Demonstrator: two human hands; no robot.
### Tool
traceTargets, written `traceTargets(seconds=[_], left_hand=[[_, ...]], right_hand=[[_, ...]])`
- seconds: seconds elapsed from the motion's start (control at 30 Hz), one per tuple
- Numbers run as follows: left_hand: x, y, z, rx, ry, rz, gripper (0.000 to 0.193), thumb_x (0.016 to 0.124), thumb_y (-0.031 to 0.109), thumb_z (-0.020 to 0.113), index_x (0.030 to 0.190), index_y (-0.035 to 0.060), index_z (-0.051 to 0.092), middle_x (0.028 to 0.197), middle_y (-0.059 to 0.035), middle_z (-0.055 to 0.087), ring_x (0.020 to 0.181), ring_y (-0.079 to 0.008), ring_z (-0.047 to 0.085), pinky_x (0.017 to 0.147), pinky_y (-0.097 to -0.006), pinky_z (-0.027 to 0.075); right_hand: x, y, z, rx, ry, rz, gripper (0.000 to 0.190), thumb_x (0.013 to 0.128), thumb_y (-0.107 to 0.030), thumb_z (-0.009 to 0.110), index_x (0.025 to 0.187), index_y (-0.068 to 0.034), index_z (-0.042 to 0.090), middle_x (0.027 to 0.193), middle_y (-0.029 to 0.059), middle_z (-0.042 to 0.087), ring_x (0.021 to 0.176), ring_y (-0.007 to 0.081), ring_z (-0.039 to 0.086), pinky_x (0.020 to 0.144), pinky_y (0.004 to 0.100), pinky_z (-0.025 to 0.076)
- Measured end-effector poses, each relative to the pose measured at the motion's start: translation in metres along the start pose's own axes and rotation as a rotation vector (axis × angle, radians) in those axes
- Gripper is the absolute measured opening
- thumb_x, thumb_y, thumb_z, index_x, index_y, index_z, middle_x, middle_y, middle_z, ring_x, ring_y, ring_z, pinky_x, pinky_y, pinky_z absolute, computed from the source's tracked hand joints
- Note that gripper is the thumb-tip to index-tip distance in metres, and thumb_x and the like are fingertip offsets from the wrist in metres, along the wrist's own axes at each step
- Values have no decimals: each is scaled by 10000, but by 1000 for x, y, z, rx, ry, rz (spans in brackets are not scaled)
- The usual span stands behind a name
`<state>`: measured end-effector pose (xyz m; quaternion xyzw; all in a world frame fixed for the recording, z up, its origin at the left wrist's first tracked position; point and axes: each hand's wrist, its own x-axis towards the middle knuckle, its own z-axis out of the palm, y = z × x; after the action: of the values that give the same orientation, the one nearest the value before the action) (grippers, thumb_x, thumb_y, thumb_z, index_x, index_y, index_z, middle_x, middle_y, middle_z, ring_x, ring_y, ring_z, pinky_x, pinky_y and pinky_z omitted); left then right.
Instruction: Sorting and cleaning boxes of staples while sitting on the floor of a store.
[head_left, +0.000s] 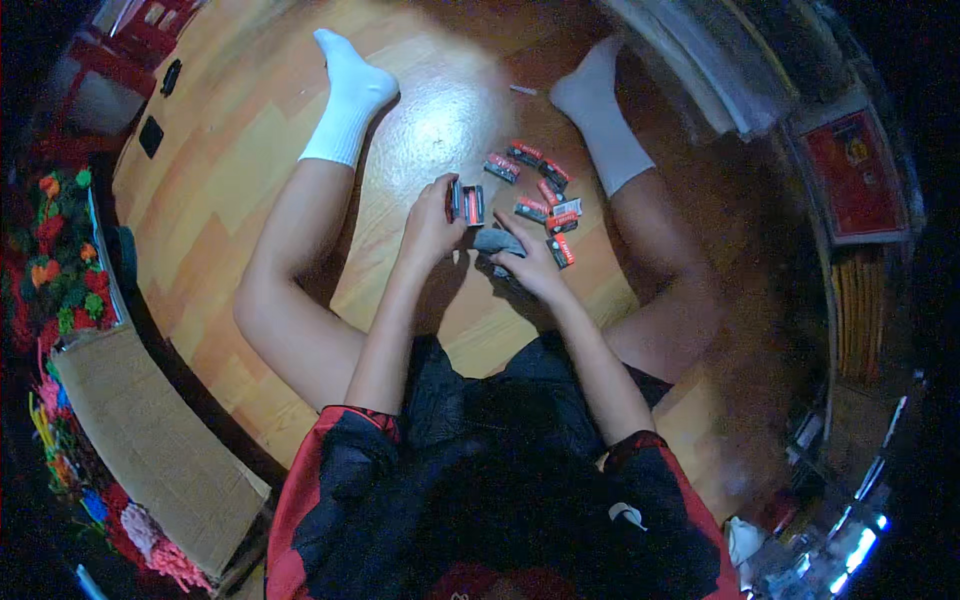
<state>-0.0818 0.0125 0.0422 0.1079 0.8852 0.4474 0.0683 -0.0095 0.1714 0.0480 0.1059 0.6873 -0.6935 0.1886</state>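
Note:
My left hand (429, 225) grips a small dark box (470, 205) with a red strip down its middle, thumb and fingers at its edges. Just to the right, a bunched grey cloth (496, 241) is pinched in my right hand (534, 262), with the index finger extended along it. Beyond my right hand lie several small red-and-black boxes on the floor, all bearing writing. One box (560, 251) rests nearest that hand, and another box (501, 169) lies farther forward. Among them a white face with a printed code (568, 207) shows.
My legs in white socks (349, 90) are spread on the wood-patterned floor (202, 247), either side of the boxes. A cardboard piece (161, 442) and colourful yarn-like tufts (64, 262) line the left. A flat black object (151, 136) lies at far left. A red picture (855, 176) is at right.

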Motion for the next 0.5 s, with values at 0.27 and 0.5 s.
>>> traceTargets(seconds=[0.27,0.5], left_hand=[[5,17,7,162,-93,-75,520,622,68,604,1116,80,445,924,-185,477,876,-316,522,769,-353,448],[3,14,11,113,-86,1,546,611,83,596,1123,4,424,945,-220,491,868,-325,521,748,-357,442]], right_hand=[[21,30,-7,138,-88,-131,622,672,9,537,1258,-80,350,1167,81,460,963,129,479,819,240,386],[25,32,-6,211,-102,-105,589,670,-13,542,1235,-91,391,1060,64,525,866,116,515,759,234,417]])
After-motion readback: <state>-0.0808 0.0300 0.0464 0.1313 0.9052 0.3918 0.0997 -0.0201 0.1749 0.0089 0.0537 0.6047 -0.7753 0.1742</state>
